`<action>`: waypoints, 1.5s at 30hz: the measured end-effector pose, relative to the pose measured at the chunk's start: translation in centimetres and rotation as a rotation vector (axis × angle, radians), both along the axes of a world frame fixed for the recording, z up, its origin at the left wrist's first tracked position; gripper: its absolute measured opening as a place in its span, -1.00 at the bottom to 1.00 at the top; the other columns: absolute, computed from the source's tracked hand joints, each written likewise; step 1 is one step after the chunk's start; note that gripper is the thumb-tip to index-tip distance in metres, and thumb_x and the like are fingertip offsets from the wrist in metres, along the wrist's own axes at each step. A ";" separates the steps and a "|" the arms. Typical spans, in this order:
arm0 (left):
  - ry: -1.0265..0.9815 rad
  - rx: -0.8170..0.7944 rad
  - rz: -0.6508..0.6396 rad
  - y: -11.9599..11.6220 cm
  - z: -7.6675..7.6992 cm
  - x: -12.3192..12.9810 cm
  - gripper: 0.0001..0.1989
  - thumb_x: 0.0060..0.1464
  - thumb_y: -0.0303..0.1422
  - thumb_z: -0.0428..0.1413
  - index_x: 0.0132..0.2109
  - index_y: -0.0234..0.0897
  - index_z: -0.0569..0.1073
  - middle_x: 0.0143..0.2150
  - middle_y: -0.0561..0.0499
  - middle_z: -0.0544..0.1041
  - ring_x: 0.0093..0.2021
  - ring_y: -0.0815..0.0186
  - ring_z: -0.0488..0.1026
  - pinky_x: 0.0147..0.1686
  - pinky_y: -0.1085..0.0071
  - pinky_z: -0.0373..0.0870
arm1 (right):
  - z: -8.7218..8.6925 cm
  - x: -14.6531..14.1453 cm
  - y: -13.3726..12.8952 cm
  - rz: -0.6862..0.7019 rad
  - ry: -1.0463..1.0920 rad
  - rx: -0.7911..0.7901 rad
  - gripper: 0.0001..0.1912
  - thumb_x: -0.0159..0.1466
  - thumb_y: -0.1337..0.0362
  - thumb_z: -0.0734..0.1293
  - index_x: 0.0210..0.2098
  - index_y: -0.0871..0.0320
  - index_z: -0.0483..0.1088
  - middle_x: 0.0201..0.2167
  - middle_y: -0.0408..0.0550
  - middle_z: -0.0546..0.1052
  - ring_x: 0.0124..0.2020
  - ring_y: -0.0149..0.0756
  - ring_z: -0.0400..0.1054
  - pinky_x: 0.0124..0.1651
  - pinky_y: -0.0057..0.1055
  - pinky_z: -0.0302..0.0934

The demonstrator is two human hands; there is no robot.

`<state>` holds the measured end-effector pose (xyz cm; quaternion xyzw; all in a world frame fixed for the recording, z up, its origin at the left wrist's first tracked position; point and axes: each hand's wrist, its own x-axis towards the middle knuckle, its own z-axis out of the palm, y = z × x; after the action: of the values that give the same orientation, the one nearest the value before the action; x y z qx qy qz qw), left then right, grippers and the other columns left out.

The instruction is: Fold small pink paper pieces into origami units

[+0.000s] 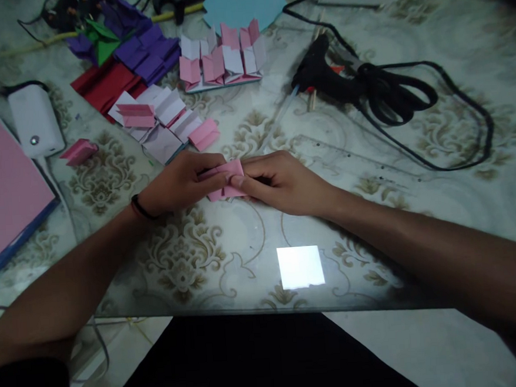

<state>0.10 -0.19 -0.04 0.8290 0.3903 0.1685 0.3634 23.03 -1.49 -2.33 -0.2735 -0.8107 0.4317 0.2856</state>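
Note:
A small piece of folded pink paper [234, 170] is pinched between my two hands, just above the patterned tabletop. My left hand [184, 181], with a dark band at the wrist, grips its left part, the thumb lying along the top. From the other side my right hand [279, 180] presses its thumb onto the paper's right end. The fingers beneath the paper are mostly hidden. Right behind my left hand lies a cluster of white and pink folded paper pieces [164, 114]. A single folded pink piece [79, 152] rests apart on the left.
Behind are a row of folded pieces [222, 60], purple folded paper [148, 54], red paper [107, 86] and blue sheets [245, 6]. A black glue gun [327, 73] with coiled cord and a clear ruler [361, 159] lie right. Left are a white power bank [36, 120] and pink sheets [8, 187].

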 end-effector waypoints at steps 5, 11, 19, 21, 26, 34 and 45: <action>-0.010 -0.004 0.001 0.0 -0.1 0.0 -0.60 0.25 -0.23 0.11 -0.49 -0.27 0.19 -0.56 0.17 0.11 -0.49 0.48 0.08 -0.48 0.46 0.02 | 0.0 -0.1 0.1 0.008 0.005 -0.011 -0.41 0.52 -0.11 0.24 -0.49 0.19 0.28 -0.54 -0.24 0.22 -0.49 -0.49 0.10 -0.39 -0.48 0.03; -0.009 -0.012 0.002 0.0 -0.1 0.0 -0.61 0.25 -0.23 0.12 -0.49 -0.28 0.22 -0.55 0.18 0.11 -0.49 0.48 0.08 -0.47 0.45 0.02 | -0.1 -0.1 0.1 0.000 0.005 -0.027 -0.40 0.51 -0.12 0.24 -0.50 0.18 0.27 -0.50 -0.20 0.30 -0.46 -0.47 0.15 -0.35 -0.46 0.06; 0.005 -0.018 0.009 0.0 -0.1 -0.1 -0.63 0.26 -0.22 0.11 -0.47 -0.30 0.31 -0.56 0.16 0.18 -0.48 0.46 0.13 -0.46 0.44 0.05 | -0.1 -0.1 0.0 -0.007 -0.007 -0.016 -0.40 0.52 -0.11 0.24 -0.51 0.18 0.26 -0.50 -0.18 0.35 -0.45 -0.47 0.17 -0.34 -0.45 0.07; 0.001 -0.014 0.008 0.0 -0.1 0.0 -0.63 0.26 -0.22 0.12 -0.47 -0.30 0.31 -0.56 0.16 0.18 -0.49 0.47 0.13 -0.47 0.44 0.05 | -0.2 -0.1 0.1 -0.009 -0.009 -0.017 -0.40 0.51 -0.12 0.23 -0.50 0.19 0.28 -0.49 -0.18 0.35 -0.45 -0.47 0.16 -0.35 -0.46 0.07; 0.001 -0.011 0.003 0.0 -0.1 -0.1 -0.63 0.27 -0.22 0.11 -0.47 -0.30 0.33 -0.56 0.16 0.19 -0.50 0.47 0.13 -0.47 0.44 0.05 | -0.2 -0.1 0.1 0.003 0.003 -0.010 -0.39 0.51 -0.15 0.23 -0.49 0.19 0.29 -0.50 -0.18 0.35 -0.47 -0.47 0.16 -0.35 -0.46 0.07; 0.017 0.005 -0.002 0.1 0.0 -0.1 -0.64 0.27 -0.20 0.10 -0.44 -0.32 0.39 -0.57 0.16 0.21 -0.50 0.46 0.15 -0.46 0.44 0.06 | -0.1 -0.1 0.1 0.006 0.001 0.005 -0.37 0.52 -0.16 0.20 -0.51 0.18 0.26 -0.49 -0.17 0.35 -0.44 -0.45 0.17 -0.33 -0.46 0.09; 0.007 0.003 0.001 0.0 -0.1 -0.1 -0.65 0.28 -0.18 0.11 -0.41 -0.32 0.44 -0.56 0.15 0.25 -0.49 0.45 0.18 -0.46 0.44 0.07 | -0.1 0.0 0.1 0.008 0.002 0.014 -0.41 0.52 -0.12 0.22 -0.48 0.18 0.29 -0.50 -0.18 0.33 -0.46 -0.46 0.16 -0.35 -0.46 0.07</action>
<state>-0.02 -0.15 -0.11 0.8298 0.3919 0.1663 0.3608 23.00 -1.34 -2.46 -0.2680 -0.8145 0.4274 0.2867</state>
